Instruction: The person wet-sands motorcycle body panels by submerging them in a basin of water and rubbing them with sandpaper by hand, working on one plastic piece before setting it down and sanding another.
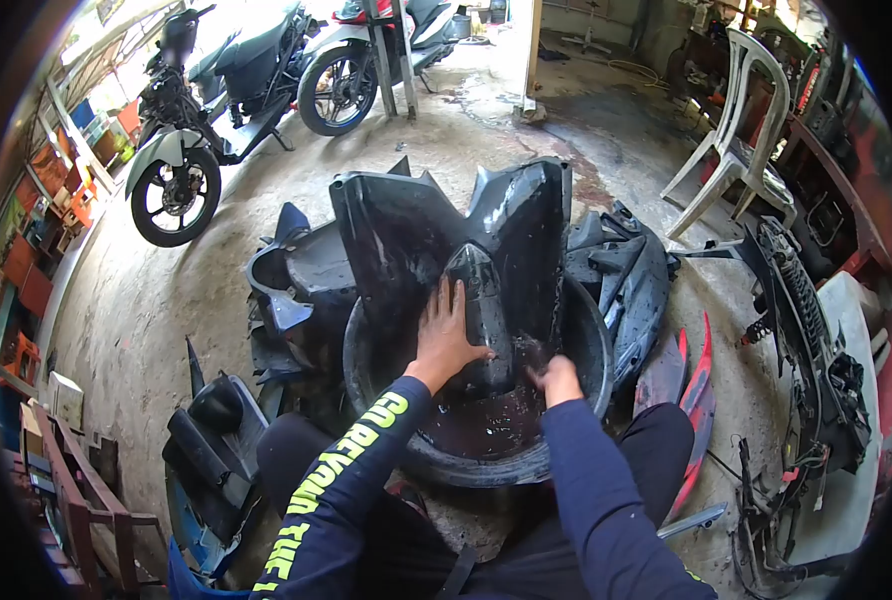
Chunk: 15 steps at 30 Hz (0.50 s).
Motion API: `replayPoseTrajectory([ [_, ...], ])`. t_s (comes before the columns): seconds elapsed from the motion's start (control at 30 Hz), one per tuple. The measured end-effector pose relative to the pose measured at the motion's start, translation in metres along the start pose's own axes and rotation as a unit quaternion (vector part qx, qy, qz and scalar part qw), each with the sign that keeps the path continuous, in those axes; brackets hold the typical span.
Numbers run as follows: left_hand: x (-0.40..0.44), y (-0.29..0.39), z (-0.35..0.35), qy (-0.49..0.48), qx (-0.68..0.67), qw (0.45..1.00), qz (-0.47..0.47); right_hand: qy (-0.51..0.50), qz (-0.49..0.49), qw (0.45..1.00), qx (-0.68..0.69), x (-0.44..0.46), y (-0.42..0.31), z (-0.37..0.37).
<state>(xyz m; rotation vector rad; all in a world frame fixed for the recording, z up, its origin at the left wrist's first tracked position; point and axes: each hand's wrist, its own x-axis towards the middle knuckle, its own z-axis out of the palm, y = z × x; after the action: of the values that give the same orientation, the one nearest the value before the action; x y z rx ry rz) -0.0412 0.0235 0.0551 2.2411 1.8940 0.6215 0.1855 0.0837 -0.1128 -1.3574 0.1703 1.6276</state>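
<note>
A large black motorcycle fairing panel (396, 235) stands upright in a round black tub (601, 345), its surface wet. My left hand (448, 335) lies flat on the panel's raised middle, fingers spread and thumb out. At the panel's lower right, my right hand (558, 380) is closed near the surface, partly blurred. Whatever it may hold is too smeared to name. Dark water with bubbles (481, 420) covers the tub's bottom, between my knees.
More dark fairing parts lie left (311, 270) and right (631, 280) of the tub. Black plastic parts (216, 445) are at lower left, red panels (701, 420) at right. Farther off are parked motorcycles (236, 95), a plastic chair (746, 140) and a stripped motorcycle part with cables (816, 350).
</note>
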Motion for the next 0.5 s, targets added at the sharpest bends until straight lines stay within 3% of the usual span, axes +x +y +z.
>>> replayPoseTrajectory([
  [0.03,-0.003,0.003,-0.001,-0.012,0.009,0.999,-0.048,-0.074,0.003,0.997,0.001,0.042,-0.002,0.005],
  [0.07,-0.006,0.005,0.000,-0.024,0.017,0.995,-0.097,-0.119,0.012,0.992,0.039,0.018,-0.025,0.030],
  [0.1,-0.009,0.004,0.002,-0.027,0.017,0.994,-0.104,-0.279,-0.041,0.958,0.058,0.021,-0.041,0.050],
  [0.23,-0.012,-0.013,0.009,0.003,0.005,0.998,-0.059,-0.282,-0.134,0.950,0.010,-0.075,-0.085,0.116],
  [0.27,-0.013,-0.020,0.009,0.005,-0.013,0.999,-0.033,-0.311,-0.124,0.939,-0.081,-0.091,-0.085,0.107],
  [0.37,-0.016,-0.030,0.002,-0.004,-0.036,0.999,-0.015,-0.142,-0.113,0.927,-0.327,-0.055,-0.054,0.059],
  [0.43,-0.017,-0.035,0.000,-0.026,-0.029,0.998,-0.051,-0.103,-0.029,0.918,-0.381,-0.055,-0.039,0.017],
  [0.5,-0.019,-0.039,0.002,-0.022,-0.012,0.998,-0.058,-0.016,-0.049,0.916,-0.399,-0.013,-0.028,-0.024],
])
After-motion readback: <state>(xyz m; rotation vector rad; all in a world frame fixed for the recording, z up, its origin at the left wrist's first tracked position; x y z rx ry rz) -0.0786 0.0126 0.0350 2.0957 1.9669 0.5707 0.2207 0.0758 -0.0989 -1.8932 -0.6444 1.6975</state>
